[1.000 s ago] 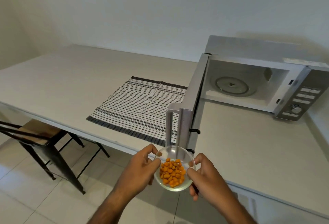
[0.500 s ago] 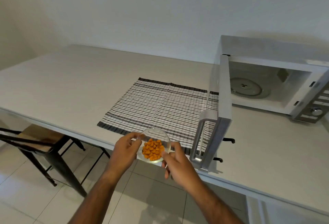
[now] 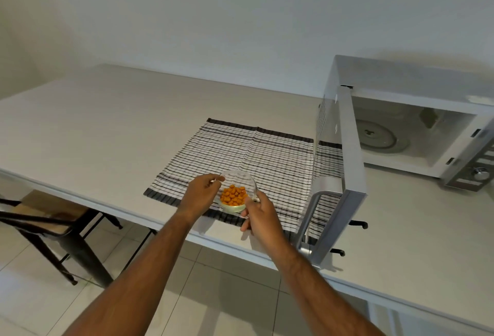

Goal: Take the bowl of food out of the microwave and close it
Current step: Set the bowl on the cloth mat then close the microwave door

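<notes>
bowl out, door not yet shut

the person is holding the bowl of food (image 3: 236, 191), a small clear glass bowl of orange pieces, over the near edge of the striped cloth (image 3: 256, 159) on the counter (image 3: 107, 127). the left hand (image 3: 199, 196) is pinching the rim on its left side and the right hand (image 3: 258, 214) is gripping the rim on the near right, so both hands are clamped on the bowl. whether its base is touching the cloth is not something the view is settling.

the microwave (image 3: 411, 111) is standing to the right with its cavity empty apart from the glass turntable (image 3: 379, 138). the microwave door (image 3: 344, 164) is swinging wide open toward the person, its handle (image 3: 311, 218) just beside the right forearm.

what could be going wrong from here: the bowl is sitting very near the counter's front edge, so letting go early or on a fold of cloth could be tipping it onto the floor. the glass may be hot and slick, making a fingertip hold at the rim liable to slip. the open door is also crowding the right arm, so a quick reach for the handle could be knocking the bowl or spilling the food.
</notes>
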Demonstrator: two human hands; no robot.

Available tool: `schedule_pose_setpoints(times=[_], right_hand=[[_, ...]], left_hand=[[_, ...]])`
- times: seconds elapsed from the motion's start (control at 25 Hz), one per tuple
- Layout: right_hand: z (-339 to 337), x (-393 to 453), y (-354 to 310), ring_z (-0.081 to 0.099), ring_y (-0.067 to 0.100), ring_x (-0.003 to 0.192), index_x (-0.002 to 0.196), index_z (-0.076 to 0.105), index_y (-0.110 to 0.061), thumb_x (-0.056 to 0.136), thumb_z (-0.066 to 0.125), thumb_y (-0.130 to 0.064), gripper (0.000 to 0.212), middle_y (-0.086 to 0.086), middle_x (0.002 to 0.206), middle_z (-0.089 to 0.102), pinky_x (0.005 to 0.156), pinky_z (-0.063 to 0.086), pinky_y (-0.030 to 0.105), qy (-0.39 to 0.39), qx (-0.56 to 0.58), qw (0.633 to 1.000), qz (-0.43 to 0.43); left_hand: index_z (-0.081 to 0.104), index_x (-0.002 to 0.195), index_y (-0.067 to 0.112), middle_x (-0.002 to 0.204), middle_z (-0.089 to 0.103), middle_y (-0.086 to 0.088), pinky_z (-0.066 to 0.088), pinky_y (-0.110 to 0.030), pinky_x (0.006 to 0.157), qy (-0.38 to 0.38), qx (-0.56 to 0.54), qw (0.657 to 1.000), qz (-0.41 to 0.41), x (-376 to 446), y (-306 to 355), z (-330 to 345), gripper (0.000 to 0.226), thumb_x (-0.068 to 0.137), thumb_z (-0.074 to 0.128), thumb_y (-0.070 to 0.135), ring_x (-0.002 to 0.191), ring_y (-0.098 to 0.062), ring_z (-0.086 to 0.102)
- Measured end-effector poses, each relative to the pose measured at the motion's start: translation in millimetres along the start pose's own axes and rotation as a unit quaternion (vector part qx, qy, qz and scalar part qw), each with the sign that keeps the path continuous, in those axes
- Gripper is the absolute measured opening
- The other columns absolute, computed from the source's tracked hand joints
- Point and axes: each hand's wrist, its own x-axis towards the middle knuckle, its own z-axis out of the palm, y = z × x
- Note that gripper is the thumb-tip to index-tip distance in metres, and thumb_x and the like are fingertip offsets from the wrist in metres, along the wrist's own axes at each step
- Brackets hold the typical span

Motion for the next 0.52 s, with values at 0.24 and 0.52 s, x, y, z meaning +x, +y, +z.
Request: schedule_pose_setpoints(times=[0.24,0.52], right_hand=[[-1.8,10.8,3.1,0.059,0.011,0.043,0.146,0.052,-0.022,0.111,0.048,-0.030,0.037,0.004,0.084,0.068,0.048,0.051,0.027,-0.004,0.023,0.999,0.037],[-16.3,-3.5,2.1,0.054,0.011,0.065,0.120,0.049,-0.032,0.105,0.058,-0.036,0.017,-0.004,0.074,0.055,0.056,0.045,0.024,0.064,0.013,0.998,0.023]], left_hand=[[0.077,0.130,0.011,0.135,0.074,-0.008,0.057,-0.039,0.102,-0.003,-0.015,0.999,-0.031,5.8,-9.7,15.3,0.032,0.108,0.054,0.018,0.122,-0.021,0.068],[0.068,0.121,0.018,0.090,0.065,0.002,0.059,-0.039,0.070,0.169,0.048,0.983,0.050,-17.0,21.4,10.7,0.026,0.105,0.063,0.038,0.081,-0.017,0.062]])
